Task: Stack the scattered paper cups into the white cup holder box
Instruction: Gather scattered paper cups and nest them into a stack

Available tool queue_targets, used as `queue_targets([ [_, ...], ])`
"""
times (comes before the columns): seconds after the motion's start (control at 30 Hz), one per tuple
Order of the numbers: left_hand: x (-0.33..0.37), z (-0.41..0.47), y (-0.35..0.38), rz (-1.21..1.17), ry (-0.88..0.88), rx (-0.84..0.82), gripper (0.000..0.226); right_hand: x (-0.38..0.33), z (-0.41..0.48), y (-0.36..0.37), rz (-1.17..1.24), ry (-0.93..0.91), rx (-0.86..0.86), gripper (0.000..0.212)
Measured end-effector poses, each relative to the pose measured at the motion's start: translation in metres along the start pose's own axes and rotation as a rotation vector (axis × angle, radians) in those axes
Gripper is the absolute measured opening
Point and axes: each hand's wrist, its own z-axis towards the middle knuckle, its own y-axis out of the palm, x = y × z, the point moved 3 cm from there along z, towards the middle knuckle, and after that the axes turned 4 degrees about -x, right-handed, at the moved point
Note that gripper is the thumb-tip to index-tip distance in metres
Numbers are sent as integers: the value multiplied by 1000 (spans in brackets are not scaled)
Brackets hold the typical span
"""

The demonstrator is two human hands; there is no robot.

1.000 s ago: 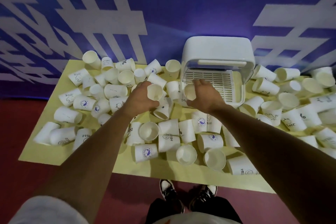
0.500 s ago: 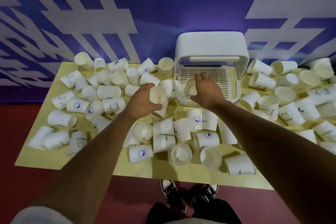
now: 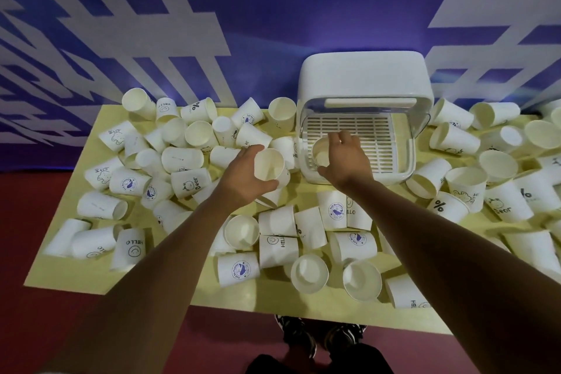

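The left grip (image 3: 243, 176) was wrapped round a plain white paper cup (image 3: 268, 164), thumb on the side nearer me, fingers on the far side, mouth facing the camera. The right grip (image 3: 346, 161) was closed on a second white paper cup (image 3: 321, 152), fingers over its far rim, mouth also up. That cup was at the front left corner of the white slatted tray (image 3: 358, 133), inside the white plastic cup holder box (image 3: 364, 79). I could not tell whether its base touched the slats. The box's rounded hood rose just beyond the right grip, with its opening facing me.

The left grip's cup hung just left of the box's front corner, near the right grip but apart from it.

Scattered white paper cups (image 3: 185, 158) lay in a thick heap left of the left grip, most on their sides, some printed "HELLO" or "Bear". More lay nearer me than both grips, among them an upright open-mouthed cup (image 3: 309, 273), and another heap spread right of the right grip. All rested on the pale yellow worktop (image 3: 273, 297).
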Motion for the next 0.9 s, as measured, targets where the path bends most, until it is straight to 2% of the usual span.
queue_targets([
  [0.57,-8,10,9,-31,-25,-47,88,-1,18,24,66,15,-77,77],
  [0.9,14,6,11,-128,-35,-27,82,7,-19,-1,242,-131,17,71],
])
